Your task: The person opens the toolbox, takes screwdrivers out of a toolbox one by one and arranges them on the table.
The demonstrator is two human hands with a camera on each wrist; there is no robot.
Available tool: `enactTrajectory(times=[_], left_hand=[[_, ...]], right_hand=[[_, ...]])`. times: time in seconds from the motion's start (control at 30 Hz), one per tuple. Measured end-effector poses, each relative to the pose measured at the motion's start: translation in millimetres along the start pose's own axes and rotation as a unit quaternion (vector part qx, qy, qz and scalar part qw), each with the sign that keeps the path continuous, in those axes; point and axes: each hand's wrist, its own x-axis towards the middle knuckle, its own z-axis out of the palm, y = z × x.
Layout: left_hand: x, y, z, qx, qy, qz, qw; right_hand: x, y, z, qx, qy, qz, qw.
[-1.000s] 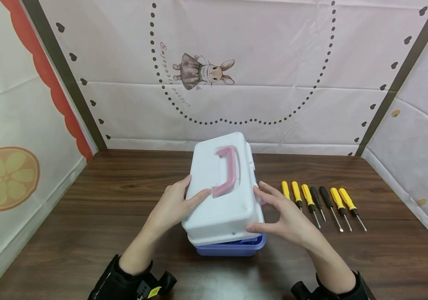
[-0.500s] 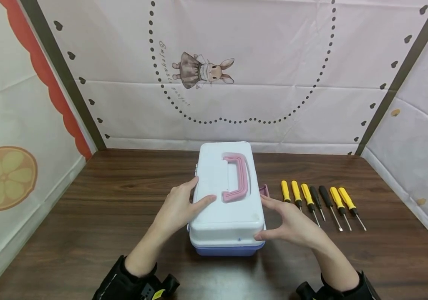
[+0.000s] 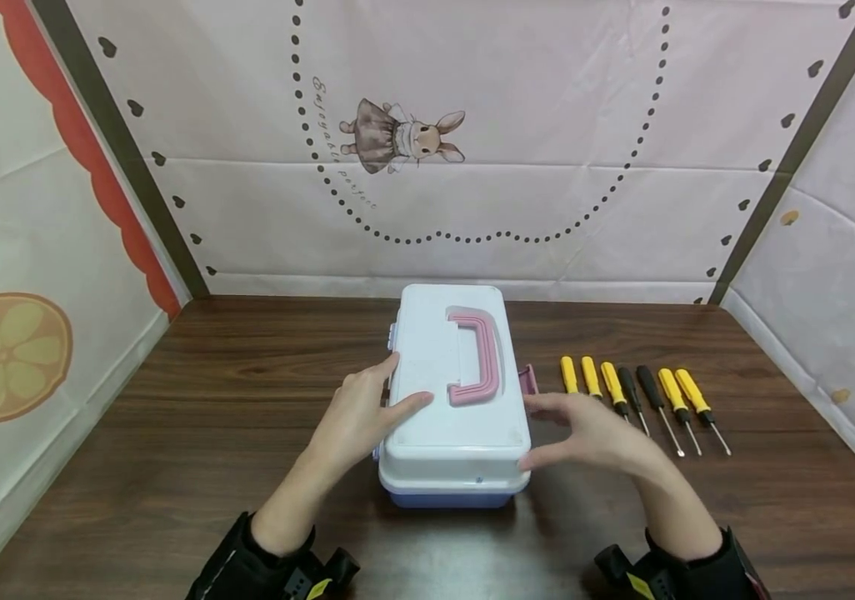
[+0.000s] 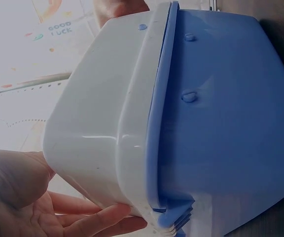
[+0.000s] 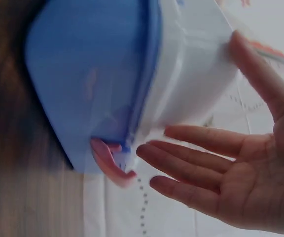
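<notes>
A toolbox with a white lid, a blue base and a pink carry handle stands lengthwise before me. Its lid sits down on the base. On the left, my left hand lays its thumb over the lid's top edge, with nearly straight fingers along the side wall. My right hand is at the opposite side, thumb at the lid's near right corner and fingers stretched toward the pink latch, which juts outward from the base.
Several screwdrivers lie in a row to the right, some with yellow-and-black handles and others with black handles. White printed cloth walls the brown wooden table at the back and sides.
The lid, tilted and slightly raised a second ago, has come down flat onto the blue base. Both hands followed it, and the right has shifted slightly to the right.
</notes>
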Motion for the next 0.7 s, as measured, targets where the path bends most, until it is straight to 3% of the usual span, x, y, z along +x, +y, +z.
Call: enactTrajectory(times=[0.1,0.17,0.23,0.43,0.6,0.7], left_hand=[[0.2,0.2,0.5,0.0,-0.001,-0.001,1.0],[0.1,0.2,0.6,0.001,0.0,0.0,1.0],[-0.4,0.2,0.1,0.0,0.003,0.0,1.0],[-1.4,0.5,0.1,-0.001,0.002,-0.001,1.0],[-1.9,0.7,0.5,0.0,0.003,-0.002,1.0],[-1.7,0.8,0.2,0.003,0.004,-0.002,1.0]], right_hand=[[3,8,-13,0.083,0.061,0.044,0.994],[8,16,-18,0.141,0.105,0.068,0.982],[14,25,-20,0.194,0.123,0.09,0.969],[36,53,-12,0.312,0.078,0.14,0.937],[52,66,-1,0.38,0.056,0.187,0.904],[59,69,4,0.41,0.04,0.192,0.891]])
